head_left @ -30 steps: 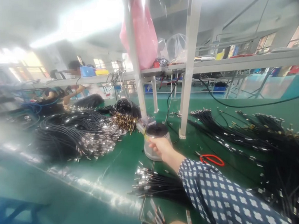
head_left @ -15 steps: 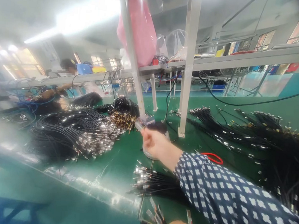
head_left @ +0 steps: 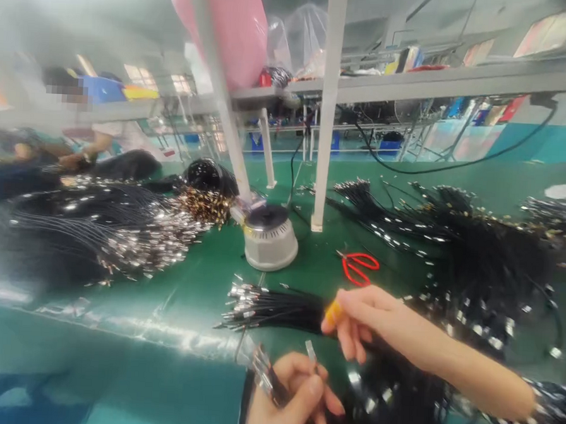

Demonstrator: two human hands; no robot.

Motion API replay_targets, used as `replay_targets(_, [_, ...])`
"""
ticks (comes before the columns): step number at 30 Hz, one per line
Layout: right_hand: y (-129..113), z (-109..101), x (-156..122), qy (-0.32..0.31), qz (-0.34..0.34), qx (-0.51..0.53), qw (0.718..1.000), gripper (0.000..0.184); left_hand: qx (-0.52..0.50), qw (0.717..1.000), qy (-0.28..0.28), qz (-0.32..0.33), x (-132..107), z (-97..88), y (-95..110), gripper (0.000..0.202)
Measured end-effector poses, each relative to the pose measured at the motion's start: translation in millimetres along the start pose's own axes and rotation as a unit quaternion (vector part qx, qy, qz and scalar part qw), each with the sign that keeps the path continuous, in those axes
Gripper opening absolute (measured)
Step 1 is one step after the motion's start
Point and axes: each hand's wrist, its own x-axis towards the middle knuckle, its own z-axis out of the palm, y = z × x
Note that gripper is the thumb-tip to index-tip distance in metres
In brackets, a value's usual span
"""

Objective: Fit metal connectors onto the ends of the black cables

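My left hand [head_left: 292,399] sits low at the frame's bottom, fingers closed around a bunch of black cables with metal ends [head_left: 267,376]; one thin metal-tipped end [head_left: 311,353] sticks up from it. My right hand [head_left: 363,317] hovers just above, pinching a small orange-yellow piece [head_left: 333,313] between thumb and fingers. Under both hands a bundle of black cables with silver connectors [head_left: 263,306] lies on the green table [head_left: 203,284].
A grey round pot with a black top [head_left: 268,236] stands mid-table beside a white post [head_left: 327,113]. Red scissors [head_left: 358,266] lie to its right. Big heaps of black cables [head_left: 96,234] fill left and right [head_left: 474,260]. Another person [head_left: 92,139] works far left.
My right hand has pulled back from the grey pot toward my left hand. The view has tilted down and my left hand with its cables shows more fully.
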Motion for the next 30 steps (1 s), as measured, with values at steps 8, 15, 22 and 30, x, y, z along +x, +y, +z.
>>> replay_targets(8, [-6.9, 1.8, -50.6, 0.016, 0.089, -0.166, 0.982, 0.059, 0.076, 0.996, 0.001, -0.050, -16.1, 24.6, 14.9, 0.036])
replay_targets(15, [-15.4, 8.9, -57.1, -0.007, 0.005, -0.364, 0.931, 0.060, 0.113, 0.993, 0.011, -0.029, -25.5, 30.2, 17.9, 0.028])
replay_targets(22, [-13.9, 20.5, -60.1, -0.004, -0.029, -0.450, 0.893, 0.057, 0.174, 0.984, 0.029, -0.018, -28.6, 35.3, 17.2, 0.022])
replay_targets(30, [19.8, 25.0, -61.8, 0.155, 0.019, -0.175, 0.972, 0.038, 0.140, 0.987, 0.074, -0.034, -30.5, 36.5, 16.8, 0.015])
